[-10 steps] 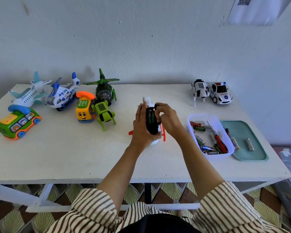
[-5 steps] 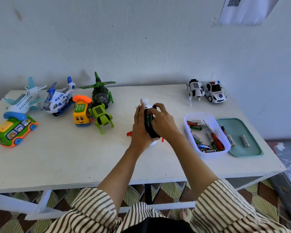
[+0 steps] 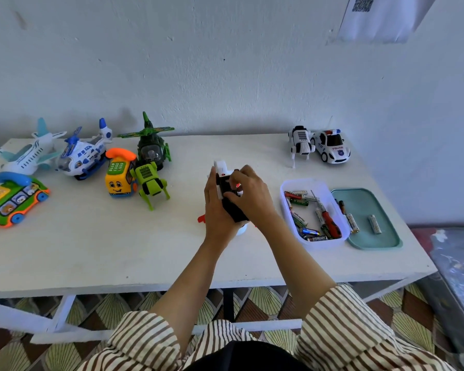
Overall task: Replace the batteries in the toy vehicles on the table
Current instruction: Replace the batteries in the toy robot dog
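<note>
Head view, the only one I have.

Toy [image 3: 221, 168] sits at frame centre, held up off the bench [image 3: 118, 250] in both hands. It has a white body and a black underside turned toward the camera, with red bits poking out low on the left.

Left hand [image 3: 216, 210] grips the toy from the left side, thumb along the edge. Right hand [image 3: 251, 195] is clamped over the black underside with its fingers curled, and covers the battery bay. I cannot tell if the cover is on or off, or whether the cells are seated.

The bin [image 3: 285, 194] is right of centre, with loose batteries [image 3: 300, 202] and a screwdriver [image 3: 331, 223] inside. The tray [image 3: 386, 236] touches its right side and holds a few more cells. The helicopter [image 3: 152, 148] and several other toys stand at upper left. The car [image 3: 332, 149] is at upper right beside a small white robot dog.

My read is that the work is on the bay, either seating cells or fitting the cover.

Risks from here:
- The right hand hides the bay, so a cell put in reversed would go unnoticed.
- A spring-loaded cell could pop out if the fingers lift before the cover latches.
- The toy is held in the air, so a slip drops it onto the bench and any loose cover or screw scatters.
- Cells lie in both the bin and the tray, and I cannot tell old from new, so a spent one could be picked by mistake.
</note>
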Demonstrator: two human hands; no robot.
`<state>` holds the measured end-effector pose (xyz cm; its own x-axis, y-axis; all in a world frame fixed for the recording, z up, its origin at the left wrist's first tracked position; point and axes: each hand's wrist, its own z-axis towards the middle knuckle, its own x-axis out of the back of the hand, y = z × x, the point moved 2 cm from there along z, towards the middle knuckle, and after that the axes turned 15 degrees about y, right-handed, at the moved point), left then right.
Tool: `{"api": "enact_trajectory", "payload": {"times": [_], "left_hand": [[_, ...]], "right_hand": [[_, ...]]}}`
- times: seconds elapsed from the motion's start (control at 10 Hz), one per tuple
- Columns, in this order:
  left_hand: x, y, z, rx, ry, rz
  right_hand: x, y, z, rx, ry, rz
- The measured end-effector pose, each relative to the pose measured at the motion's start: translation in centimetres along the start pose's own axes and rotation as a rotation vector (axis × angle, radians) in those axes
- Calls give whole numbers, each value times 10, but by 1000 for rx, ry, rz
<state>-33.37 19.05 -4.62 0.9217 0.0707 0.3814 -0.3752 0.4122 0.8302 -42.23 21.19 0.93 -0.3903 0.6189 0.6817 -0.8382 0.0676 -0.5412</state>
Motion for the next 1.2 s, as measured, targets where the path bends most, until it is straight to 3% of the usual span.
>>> {"api": "enact_trajectory", "payload": {"times": [0.1, 0.2, 0.5, 0.6, 0.8, 0.9, 1.0, 1.2], "left_hand": [[-19, -2, -3, -64, 55, -38], [-23, 7, -13, 2, -24, -69], [-29, 18, -24, -104, 77, 10], [-29, 20, -25, -130, 104, -3], [-40, 24, -34, -120, 64, -44], [-46, 26, -36, -141, 71, -59], [-50, 27, -36, -159, 63, -35], [-49, 28, -37, -177, 78, 10]], "right_hand": [[13, 16, 0, 2, -95, -93], [20, 30, -5, -41, -100, 27], [24, 43, -11, -77, -147, 192], [36, 52, -11, -199, -111, 241], [90, 95, -12, -565, 217, 535], [112, 136, -13, -640, 407, 327], [125, 179, -27, -684, 439, 107], [120, 226, -52, -763, 92, -92]]}}
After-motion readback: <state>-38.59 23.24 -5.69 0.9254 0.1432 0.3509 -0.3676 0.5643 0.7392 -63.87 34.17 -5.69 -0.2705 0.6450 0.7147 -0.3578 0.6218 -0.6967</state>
